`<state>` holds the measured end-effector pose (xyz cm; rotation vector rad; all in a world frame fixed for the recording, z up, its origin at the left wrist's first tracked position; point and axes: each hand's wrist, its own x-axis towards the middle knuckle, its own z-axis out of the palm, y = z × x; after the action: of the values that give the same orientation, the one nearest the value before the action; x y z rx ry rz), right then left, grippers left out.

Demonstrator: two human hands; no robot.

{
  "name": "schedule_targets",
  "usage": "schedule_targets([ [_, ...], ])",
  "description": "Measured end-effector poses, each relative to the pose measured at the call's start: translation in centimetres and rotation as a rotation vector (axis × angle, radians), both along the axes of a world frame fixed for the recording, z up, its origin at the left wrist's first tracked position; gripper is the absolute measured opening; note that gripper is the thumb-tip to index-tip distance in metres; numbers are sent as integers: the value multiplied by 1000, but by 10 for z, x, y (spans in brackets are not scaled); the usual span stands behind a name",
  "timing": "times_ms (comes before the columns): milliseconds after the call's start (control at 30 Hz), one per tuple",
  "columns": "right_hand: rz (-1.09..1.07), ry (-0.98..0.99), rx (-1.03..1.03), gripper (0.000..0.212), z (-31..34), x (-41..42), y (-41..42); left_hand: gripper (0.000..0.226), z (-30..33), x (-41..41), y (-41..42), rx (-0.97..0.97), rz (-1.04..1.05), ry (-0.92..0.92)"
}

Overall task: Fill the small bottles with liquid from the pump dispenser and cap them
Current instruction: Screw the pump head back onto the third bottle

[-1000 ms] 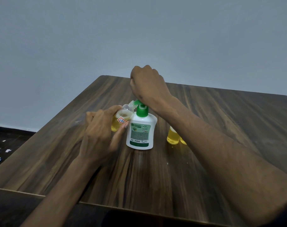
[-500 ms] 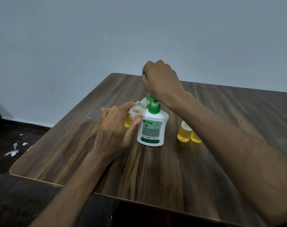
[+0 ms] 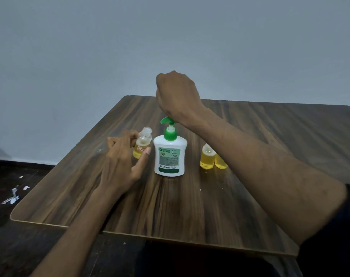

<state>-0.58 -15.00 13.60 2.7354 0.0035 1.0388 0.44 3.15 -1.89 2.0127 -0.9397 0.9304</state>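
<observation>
Wood-grain table (image 3: 170, 212): dark brown top, carries all the bottles; pale grey wall behind.
Pump dispenser (image 3: 169, 154): white body, green collar and green pump head, upright near the table's middle; printed label faces the camera; spout points left.
Right hand (image 3: 177, 94): above and behind the pump head, fingers curled into a loose fist; heel of the hand at the back of the green head; whether the fingers hold anything cannot be told.
Open small bottle (image 3: 142, 145): clear plastic, no cap, yellow liquid in the lower part, small red-edged label; just left of the dispenser, mouth below and left of the spout, apart from it.
Left hand (image 3: 123, 162): pinches the open small bottle, thumb on the near side by the label, fingertips wrapped round the far side; remaining fingers bent, slightly blurred.
Two more small bottles (image 3: 207, 159): yellow-filled, side by side and touching, right of the dispenser, partly hidden by the right forearm; caps cannot be made out.
Floor (image 3: 20, 176): dark, with white paper scraps (image 3: 12, 196) at left.
</observation>
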Motion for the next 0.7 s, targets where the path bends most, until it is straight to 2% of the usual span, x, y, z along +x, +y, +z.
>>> schedule_targets([
  [167,-4,-25,21,36,11,-9,-5,47,7,-3,5,-11,30,159],
  [300,57,-145,139,10,28,-22,-20,38,18,-21,12,-66,19,185],
  [367,52,-261,169,20,41,-32,-37,28,25,-35,13,-134,1,174],
  [500,-1,-416,273,28,45,-76,-99,29,28,-82,1,-273,-1,84],
  [567,-13,-387,334,29,29,-112,-130,30,24,-106,-13,-307,-33,75],
  [700,-158,-119,429,29,-31,-179,-173,36,10,-147,-51,-329,-123,147],
])
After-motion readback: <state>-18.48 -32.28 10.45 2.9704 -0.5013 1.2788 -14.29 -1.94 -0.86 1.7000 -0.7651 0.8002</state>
